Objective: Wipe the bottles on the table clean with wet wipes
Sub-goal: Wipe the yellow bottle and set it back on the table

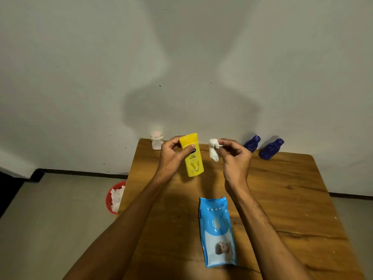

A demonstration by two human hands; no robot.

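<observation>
L hand [173,152] raised over table [282,199], fingers curled round yellow bottle [192,158], thumb across front. R hand [235,156] just beside it, fingertips pinching crumpled wet wipe [214,149]. Wipes pack [218,231] below R wrist.

L forearm [125,225] & R forearm [260,223]: both bare from wrist to bottom of view. Fine dark hair shows on R forearm, esp. toward wrist. L grip [171,153] & R grip [235,156] bare too, knuckles & tendons showing on backs. L thumb nail [192,146] cut short. L forearm mostly shadowed, little detail.
</observation>
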